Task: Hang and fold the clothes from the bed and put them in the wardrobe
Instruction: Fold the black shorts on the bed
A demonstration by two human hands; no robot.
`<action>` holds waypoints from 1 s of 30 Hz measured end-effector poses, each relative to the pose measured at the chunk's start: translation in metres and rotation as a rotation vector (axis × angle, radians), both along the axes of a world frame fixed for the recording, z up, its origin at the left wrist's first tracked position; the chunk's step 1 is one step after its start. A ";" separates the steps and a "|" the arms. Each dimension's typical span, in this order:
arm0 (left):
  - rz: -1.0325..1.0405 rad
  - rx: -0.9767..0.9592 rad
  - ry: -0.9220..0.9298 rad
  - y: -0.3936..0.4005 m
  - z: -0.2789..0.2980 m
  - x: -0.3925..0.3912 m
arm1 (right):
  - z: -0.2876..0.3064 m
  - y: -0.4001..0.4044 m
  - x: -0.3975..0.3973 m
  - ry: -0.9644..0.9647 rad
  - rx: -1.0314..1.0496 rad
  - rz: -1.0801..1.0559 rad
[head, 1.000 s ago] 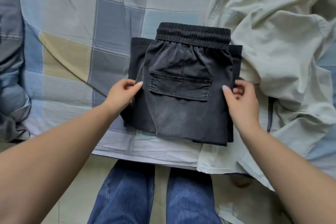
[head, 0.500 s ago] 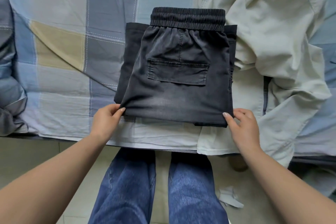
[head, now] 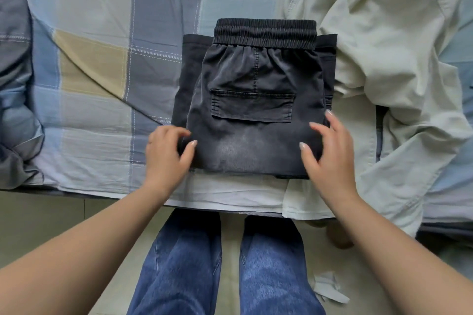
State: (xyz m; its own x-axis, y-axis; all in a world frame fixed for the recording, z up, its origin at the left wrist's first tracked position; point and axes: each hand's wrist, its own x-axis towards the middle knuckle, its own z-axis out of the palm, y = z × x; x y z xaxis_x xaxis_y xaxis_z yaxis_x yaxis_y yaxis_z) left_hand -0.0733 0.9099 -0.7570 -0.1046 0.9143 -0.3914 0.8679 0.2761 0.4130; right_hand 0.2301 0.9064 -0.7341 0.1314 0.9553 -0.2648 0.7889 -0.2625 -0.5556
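Left hand (head: 166, 152) at the near left corner of the folded black shorts (head: 256, 115): thumb lies on top of the cloth, fingers curl round the left edge, so the hand grips the stack. Right hand (head: 330, 153) at the near right corner: fingers spread and nearly straight, resting on the top surface, palm down, grasping nothing. Half a second earlier both hands pinched the near hem from below it; they now sit higher, over the corners of the stack.

The shorts lie on the bed (head: 102, 59) near its front edge, folded into a compact rectangle. The ribbed elastic waistband (head: 265, 34) faces away from the person, a single patch pocket (head: 252, 107) is uppermost, and a faded pale area shows below the pocket. Folded under-layers project slightly at the left and right sides.

The bed carries a checked sheet in blue, grey and tan. Just beside the shorts on the right, touching them, lies a crumpled pale green garment (head: 389, 71). The person's blue jeans (head: 225, 263) and the floor (head: 38, 220) appear below the bed's edge.
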 end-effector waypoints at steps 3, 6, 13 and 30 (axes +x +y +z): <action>-0.285 0.186 -0.074 0.041 0.000 0.043 | -0.007 0.044 -0.032 -0.078 0.110 0.317; -0.438 0.306 -0.103 0.087 -0.007 0.086 | -0.021 0.089 -0.057 -0.203 0.291 0.507; -0.697 0.014 0.427 0.117 -0.064 0.053 | -0.086 0.112 -0.010 -0.566 0.128 0.729; 0.554 -0.329 -0.700 0.100 -0.045 -0.007 | -0.056 0.045 0.023 0.406 -0.341 -0.557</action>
State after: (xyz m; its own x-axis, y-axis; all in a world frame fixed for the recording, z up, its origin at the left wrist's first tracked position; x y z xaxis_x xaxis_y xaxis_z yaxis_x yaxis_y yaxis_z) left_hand -0.0803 1.0097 -0.8022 -0.1343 0.6377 -0.7585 0.1636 0.7692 0.6177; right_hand 0.2535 0.9514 -0.7904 0.3990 0.6332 -0.6632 0.2411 -0.7702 -0.5904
